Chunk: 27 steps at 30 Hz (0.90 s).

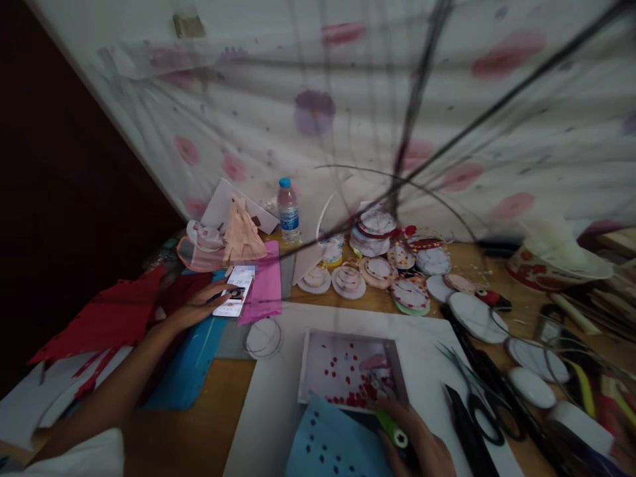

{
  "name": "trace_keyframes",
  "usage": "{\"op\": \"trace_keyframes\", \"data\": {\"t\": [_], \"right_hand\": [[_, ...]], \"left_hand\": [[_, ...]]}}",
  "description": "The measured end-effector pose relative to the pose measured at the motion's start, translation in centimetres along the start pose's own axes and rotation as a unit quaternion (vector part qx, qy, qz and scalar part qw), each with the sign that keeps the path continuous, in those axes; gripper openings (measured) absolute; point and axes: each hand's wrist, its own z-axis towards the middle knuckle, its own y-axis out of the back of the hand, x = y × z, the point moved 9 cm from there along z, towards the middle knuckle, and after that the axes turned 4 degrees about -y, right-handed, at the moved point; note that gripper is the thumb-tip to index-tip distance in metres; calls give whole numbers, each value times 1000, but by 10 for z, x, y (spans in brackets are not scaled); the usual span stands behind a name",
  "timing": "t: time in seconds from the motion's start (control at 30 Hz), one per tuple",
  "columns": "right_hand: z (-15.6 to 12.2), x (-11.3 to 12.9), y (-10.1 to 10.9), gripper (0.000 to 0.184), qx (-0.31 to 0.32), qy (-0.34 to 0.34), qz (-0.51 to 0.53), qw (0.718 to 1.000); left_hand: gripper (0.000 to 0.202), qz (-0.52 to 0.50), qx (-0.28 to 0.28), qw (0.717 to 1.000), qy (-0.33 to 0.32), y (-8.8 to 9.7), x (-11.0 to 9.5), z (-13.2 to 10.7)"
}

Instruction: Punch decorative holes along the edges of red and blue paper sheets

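My left hand (pixel 203 303) reaches out to the left, fingers stretched flat, fingertips touching a phone (pixel 236 291) that lies on a pink sheet (pixel 265 285). My right hand (pixel 416 442) is at the bottom edge, closed around a green hole punch (pixel 393 430) over a light blue paper (pixel 330 442) dotted with small punched holes. Just above it sits a shallow white tray (pixel 311 361) holding several small red cut-outs.
Round decorated paper discs (pixel 377 268) crowd the back of the wooden table, beside a water bottle (pixel 288 211). Scissors (pixel 472 397) and other tools lie to the right. Red paper (pixel 106 318) lies at left. A floral cloth hangs behind. Dark strands cross the view.
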Motion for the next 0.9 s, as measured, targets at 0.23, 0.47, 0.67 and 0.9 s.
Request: {"op": "trace_keyframes", "data": {"t": [0.23,0.47,0.67,0.9], "right_hand": [[0,-2,1,34,-1,-1,-28,1000],[-3,-4,0,32,-11,-5,-18,1000],[-1,1,0,31,-6,-6,-2,1000],[1,1,3,27,-16,-13,14,1000]], "left_hand": [[60,3,-6,1000,0,-1,4,1],[49,18,-23,1000,-9,-1,2,7],[28,58,-47,997,7,3,2,23],[26,67,-52,996,22,3,7,39]]}}
